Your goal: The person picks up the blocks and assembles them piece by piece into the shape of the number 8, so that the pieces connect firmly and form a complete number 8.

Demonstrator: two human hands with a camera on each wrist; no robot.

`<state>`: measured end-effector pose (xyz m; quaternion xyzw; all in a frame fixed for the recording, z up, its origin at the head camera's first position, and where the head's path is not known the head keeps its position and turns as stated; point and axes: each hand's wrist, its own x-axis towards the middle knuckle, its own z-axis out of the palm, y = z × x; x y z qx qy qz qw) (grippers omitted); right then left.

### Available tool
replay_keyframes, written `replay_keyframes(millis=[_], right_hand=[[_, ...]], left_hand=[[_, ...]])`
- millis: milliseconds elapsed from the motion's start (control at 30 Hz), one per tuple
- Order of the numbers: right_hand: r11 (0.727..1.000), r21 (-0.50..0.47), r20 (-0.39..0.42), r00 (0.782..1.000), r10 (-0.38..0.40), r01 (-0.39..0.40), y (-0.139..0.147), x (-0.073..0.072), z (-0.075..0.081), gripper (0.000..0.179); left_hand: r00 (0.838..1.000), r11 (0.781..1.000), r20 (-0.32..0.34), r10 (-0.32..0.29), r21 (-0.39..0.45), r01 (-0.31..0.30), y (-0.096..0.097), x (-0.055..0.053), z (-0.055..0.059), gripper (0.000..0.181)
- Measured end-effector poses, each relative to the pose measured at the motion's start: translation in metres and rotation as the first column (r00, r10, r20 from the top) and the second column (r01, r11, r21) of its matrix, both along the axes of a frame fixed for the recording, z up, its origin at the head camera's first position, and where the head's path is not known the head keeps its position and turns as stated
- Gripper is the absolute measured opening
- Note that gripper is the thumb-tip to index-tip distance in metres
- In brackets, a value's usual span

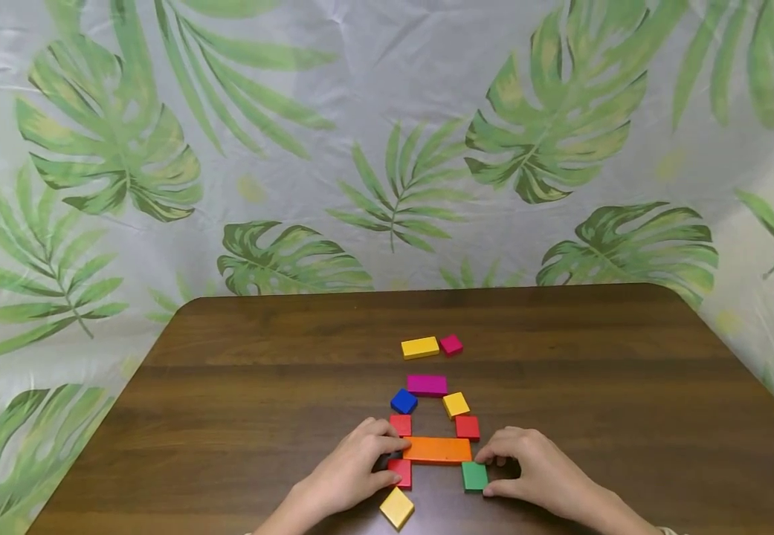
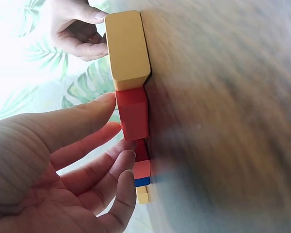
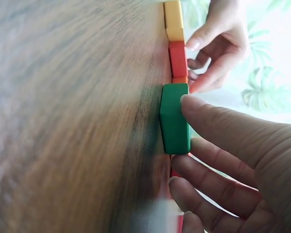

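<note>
My left hand [image 1: 356, 469] holds a red square block [image 1: 401, 472] at the left leg of a flat block figure. Its thumb touches the red block's top, while the index fingertip reaches the left end of a long orange block [image 1: 437, 449]. On the other side, my right hand [image 1: 539, 472] pinches a green block [image 1: 475, 476] between thumb and fingers, just below the orange block's right end. In the right wrist view the thumb lies on the edge of the green block [image 3: 175, 119]. A yellow block [image 1: 397, 508] lies turned cornerwise below the red one.
Above the orange block lie two more red blocks [image 1: 467, 428], a blue block [image 1: 404, 402], a yellow block [image 1: 456, 405] and a magenta block [image 1: 427, 385]. Farther back are a long yellow block [image 1: 420, 348] and a crimson block [image 1: 451, 345]. The brown table [image 1: 259, 371] meets a leaf-patterned cloth.
</note>
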<state>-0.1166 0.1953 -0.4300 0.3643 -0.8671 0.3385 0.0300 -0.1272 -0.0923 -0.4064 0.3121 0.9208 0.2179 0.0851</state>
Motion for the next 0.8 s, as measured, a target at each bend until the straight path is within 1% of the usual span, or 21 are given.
replay_keyframes(millis=[133, 367, 567, 667, 800], right_hand=[[1.0, 0.012, 0.017, 1.0, -0.008, 0.008, 0.0013, 0.0009, 0.0001, 0.022], [0.999, 0.035, 0.053, 0.999, -0.012, 0.01, -0.0019, 0.0021, -0.0005, 0.024], [0.998, 0.061, 0.105, 0.994, -0.023, 0.016, -0.0034, 0.0041, 0.0017, 0.023], [0.998, 0.065, 0.092, 0.996, -0.022, 0.016, -0.0035, 0.0037, 0.002, 0.023], [0.998, 0.052, 0.031, 0.999, -0.022, 0.02, -0.0039, 0.0017, 0.0026, 0.021]], left_hand=[[1.0, 1.0, -0.006, -0.008, 0.005, 0.008, 0.0012, 0.0001, -0.0006, 0.036], [1.0, 1.0, 0.01, -0.016, 0.008, 0.016, -0.002, 0.002, -0.0013, 0.036], [1.0, 1.0, 0.004, -0.017, 0.011, 0.017, -0.0036, 0.0038, -0.0034, 0.035], [1.0, 1.0, 0.008, -0.02, 0.018, 0.02, -0.0037, 0.0031, -0.0031, 0.035], [1.0, 0.999, -0.01, -0.027, 0.026, 0.027, -0.004, 0.0006, -0.0002, 0.036]])
